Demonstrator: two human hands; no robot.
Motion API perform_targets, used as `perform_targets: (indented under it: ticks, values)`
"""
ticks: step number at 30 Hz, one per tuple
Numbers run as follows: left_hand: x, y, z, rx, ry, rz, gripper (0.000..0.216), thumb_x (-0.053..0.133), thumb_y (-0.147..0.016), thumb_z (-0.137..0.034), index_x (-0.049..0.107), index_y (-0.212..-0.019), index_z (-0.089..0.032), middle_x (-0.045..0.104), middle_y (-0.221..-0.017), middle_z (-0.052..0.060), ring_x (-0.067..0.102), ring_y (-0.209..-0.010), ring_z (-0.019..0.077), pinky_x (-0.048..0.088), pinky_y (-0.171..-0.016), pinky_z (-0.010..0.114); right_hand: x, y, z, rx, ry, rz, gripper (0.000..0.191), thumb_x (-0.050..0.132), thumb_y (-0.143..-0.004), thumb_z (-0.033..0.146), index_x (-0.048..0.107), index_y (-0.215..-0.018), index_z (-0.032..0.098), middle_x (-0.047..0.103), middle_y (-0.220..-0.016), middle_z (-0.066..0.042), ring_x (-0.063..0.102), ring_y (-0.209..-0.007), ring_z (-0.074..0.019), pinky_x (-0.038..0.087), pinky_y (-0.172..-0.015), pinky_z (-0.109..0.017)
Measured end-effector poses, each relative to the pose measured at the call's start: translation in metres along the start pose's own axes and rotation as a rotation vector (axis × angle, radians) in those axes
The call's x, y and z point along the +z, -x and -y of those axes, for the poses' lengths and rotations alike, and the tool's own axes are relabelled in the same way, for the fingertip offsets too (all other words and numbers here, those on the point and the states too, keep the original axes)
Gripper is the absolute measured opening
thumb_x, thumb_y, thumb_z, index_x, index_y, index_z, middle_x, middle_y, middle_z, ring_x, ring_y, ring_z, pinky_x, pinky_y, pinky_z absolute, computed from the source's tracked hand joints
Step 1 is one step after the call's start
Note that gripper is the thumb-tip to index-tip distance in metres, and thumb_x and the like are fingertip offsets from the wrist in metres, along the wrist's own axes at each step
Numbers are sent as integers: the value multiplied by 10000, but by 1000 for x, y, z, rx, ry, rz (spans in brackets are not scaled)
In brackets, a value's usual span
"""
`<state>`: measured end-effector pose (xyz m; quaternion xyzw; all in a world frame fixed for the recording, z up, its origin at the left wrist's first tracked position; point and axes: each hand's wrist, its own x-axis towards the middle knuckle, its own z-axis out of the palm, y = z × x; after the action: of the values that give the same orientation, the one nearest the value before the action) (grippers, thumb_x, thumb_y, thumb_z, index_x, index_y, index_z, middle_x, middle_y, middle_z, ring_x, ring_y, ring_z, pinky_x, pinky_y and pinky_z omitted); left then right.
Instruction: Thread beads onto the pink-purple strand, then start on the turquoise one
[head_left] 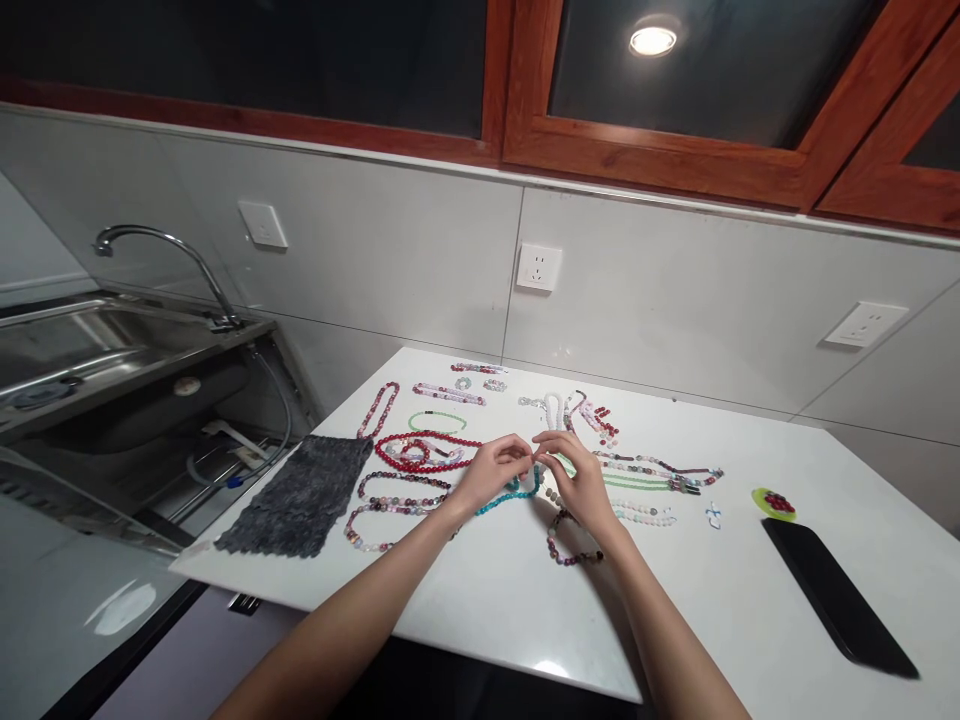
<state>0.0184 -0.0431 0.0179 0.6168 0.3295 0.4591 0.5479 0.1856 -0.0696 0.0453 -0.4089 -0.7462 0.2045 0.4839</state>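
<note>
Both of my hands meet over the middle of a white table. My left hand and my right hand have their fingertips pinched together on something small that I cannot make out. A teal bead strand lies right under them, and it may be what they hold. A dark multicoloured bead bracelet lies below my right hand. Red bead strands lie to the left of my left hand.
Several more bead strands spread across the table, with pale ones at right. A grey knitted cloth lies at the left edge, a black phone and a small green dish of red beads at right. A steel sink with a tap stands left.
</note>
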Motion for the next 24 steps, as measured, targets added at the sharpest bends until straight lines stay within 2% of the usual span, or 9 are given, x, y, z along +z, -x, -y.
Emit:
perform_targets:
  ticks: [6,17,24]
  values:
    - [-1,1,1,5,-87,7,194,653,-768,-347,671,-789,-155,612,-742,30,538,-682,133,421,-646,243,6,3,-5,78,-34,-16,209,484,-909,310,635,-804,212,636,-809,-45,575,-771,-191,440,-737,-313]
    - [3,2,1,15,-88,-18,222,646,-780,-376,678,-844,-165,632,-790,40,549,-694,137,422,-622,226,23,6,-14,242,-111,-158,199,486,-867,315,634,-812,194,662,-796,-46,587,-739,-185,434,-680,-290]
    - [5,3,1,63,-222,-33,180,651,-773,-299,663,-919,-194,640,-855,37,564,-776,160,435,-717,242,16,4,-18,335,-214,-119,219,558,-820,375,643,-757,184,650,-727,-41,568,-682,-179,431,-643,-288]
